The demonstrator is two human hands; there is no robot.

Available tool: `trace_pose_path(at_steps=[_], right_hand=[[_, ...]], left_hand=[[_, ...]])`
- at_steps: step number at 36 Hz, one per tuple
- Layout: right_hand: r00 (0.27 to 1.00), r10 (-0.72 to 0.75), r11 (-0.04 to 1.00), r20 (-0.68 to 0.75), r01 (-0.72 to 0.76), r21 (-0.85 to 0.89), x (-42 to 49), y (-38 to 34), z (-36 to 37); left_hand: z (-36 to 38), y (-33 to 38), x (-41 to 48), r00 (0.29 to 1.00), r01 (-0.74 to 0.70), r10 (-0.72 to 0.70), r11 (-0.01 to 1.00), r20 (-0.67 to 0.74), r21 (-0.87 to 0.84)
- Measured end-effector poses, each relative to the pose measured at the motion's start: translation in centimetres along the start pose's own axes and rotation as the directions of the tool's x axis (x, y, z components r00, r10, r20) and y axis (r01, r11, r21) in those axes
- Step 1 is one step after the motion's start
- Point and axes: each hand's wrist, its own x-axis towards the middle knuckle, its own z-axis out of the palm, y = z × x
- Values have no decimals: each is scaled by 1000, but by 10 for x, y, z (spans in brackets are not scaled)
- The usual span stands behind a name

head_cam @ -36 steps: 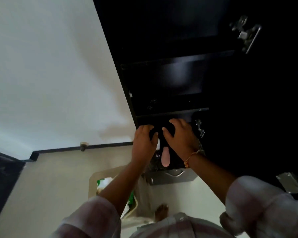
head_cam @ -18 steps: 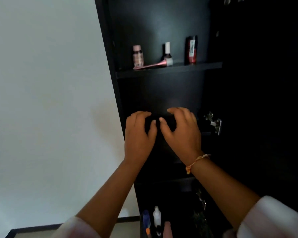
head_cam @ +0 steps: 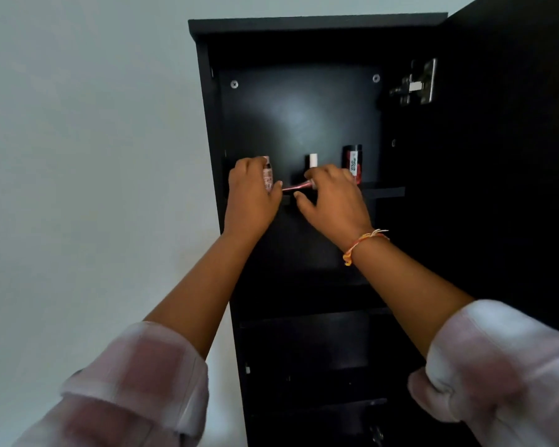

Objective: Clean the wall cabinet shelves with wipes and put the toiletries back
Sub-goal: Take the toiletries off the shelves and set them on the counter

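Pink bottle (head_cam: pixel 267 176) on shelf (head_cam: pixel 384 191), left hand (head_cam: pixel 250 196) curled round it, right hand (head_cam: pixel 334 198) at pink tube (head_cam: pixel 296 187), grip unclear

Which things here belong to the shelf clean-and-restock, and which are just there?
Job: top shelf of black wall cabinet; small pink bottle gripped by left hand; slim pink tube under right hand; white-capped bottle; red-and-black spray can.
Just there: silver door hinge; orange thread bracelet; pale wall.
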Motion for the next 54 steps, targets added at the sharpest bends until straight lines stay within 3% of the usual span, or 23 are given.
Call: trace_pose_path(at_steps=[9, 18, 24, 37, 42, 49, 54], right_hand=[[982, 1, 998, 186, 10, -54, 23, 4, 6], [975, -24, 998, 223, 38, -59, 29, 9, 6], [978, -58, 998, 202, 64, -24, 26, 15, 9], [976, -105, 992, 193, 87, 96, 26, 22, 14], [969, -178, 981, 170, 161, 112, 24, 25, 13], [973, -231, 962, 12, 227, 149, 5, 24, 3], [975, -169, 943, -144, 202, 262, -20, 13, -13]], left_hand=[[15, -21, 44, 982, 44, -62, 994, 178, 101], [24, -24, 57, 956, 122, -147, 986, 254, 110], [28, -21, 57, 971, 172, -174, 985, 164, 27], [25, -24, 49, 992, 100, -95, 993, 82, -65], [18, -20, 43, 998, 52, -49, 990, 25, -127], [0, -5, 29, 995, 21, -42, 976, -90, -219], [-22, 16, 10, 986, -26, -19, 964, -163, -264]])
